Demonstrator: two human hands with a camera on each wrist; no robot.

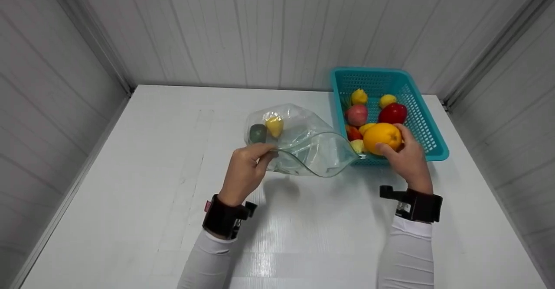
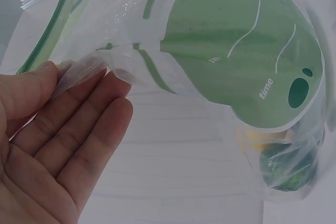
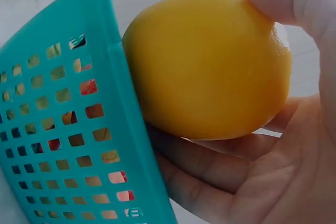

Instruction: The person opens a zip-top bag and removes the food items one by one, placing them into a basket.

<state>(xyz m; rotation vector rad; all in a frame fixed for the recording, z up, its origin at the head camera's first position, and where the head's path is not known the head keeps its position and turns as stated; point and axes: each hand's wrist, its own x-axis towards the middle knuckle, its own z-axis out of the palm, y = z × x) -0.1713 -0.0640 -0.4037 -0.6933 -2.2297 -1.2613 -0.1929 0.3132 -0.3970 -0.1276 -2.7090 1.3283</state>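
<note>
My left hand [image 1: 246,170] pinches the edge of a clear zip bag [image 1: 310,128] near its mouth, thumb on one side and fingers on the other. The bag lies sideways with its mouth gaping toward the right, and a green print [image 2: 236,45] shows on its side. Inside, at the far end, are a dark green fruit [image 1: 258,133] and a yellow fruit [image 1: 274,126]. In my right hand [image 1: 409,159] is a big, smooth orange [image 3: 207,66], gripped between thumb and fingers. It is over the front rim of the teal basket [image 1: 433,144].
The basket stands at the right of the white table [image 1: 130,202]. It holds a red fruit [image 1: 393,113], a pinkish fruit [image 1: 357,115], a lemon [image 1: 387,101] and several others. Ribbed panel walls [image 1: 260,29] enclose the table at the back and sides.
</note>
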